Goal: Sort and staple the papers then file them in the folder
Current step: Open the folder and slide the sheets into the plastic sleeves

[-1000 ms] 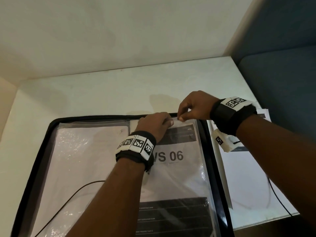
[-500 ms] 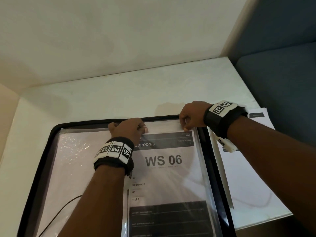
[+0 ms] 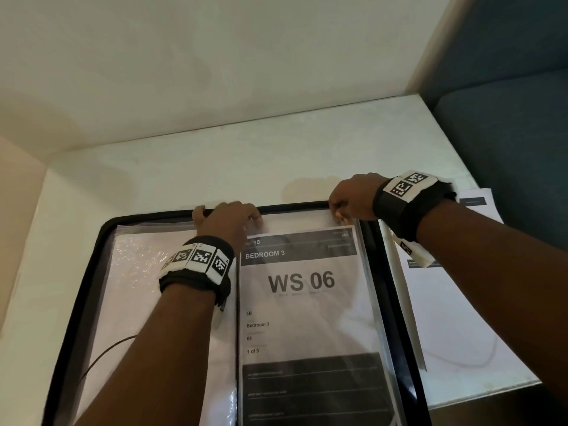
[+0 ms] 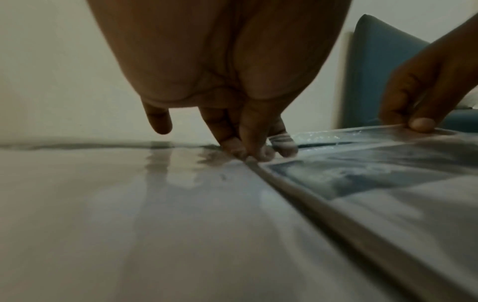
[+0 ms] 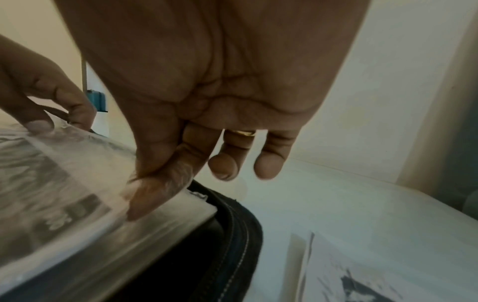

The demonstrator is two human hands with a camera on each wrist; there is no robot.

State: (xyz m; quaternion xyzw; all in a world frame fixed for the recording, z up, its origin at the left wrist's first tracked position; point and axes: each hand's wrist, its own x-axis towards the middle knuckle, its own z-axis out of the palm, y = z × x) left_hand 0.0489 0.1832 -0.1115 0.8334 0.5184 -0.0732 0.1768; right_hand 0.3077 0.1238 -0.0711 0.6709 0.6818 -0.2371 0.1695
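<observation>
Looks like you're seating the white "WS 06" printed sheet [image 3: 302, 302] in the clear plastic sleeve [image 3: 365, 302] on the right page of the black zip-edged folder [image 3: 92, 272]. Keep the sleeve mouth taut between both hands and tug evenly so the paper doesn't snag or crease. Your left hand [image 3: 227, 219] pinches the sleeve's top edge near the spine, your right hand [image 3: 353, 198] pinches its top right corner, ring and little fingers loose. More white printed papers [image 3: 461, 318] wait on the pale worktop [image 3: 215, 170], just right of the folder, under your right forearm.
</observation>
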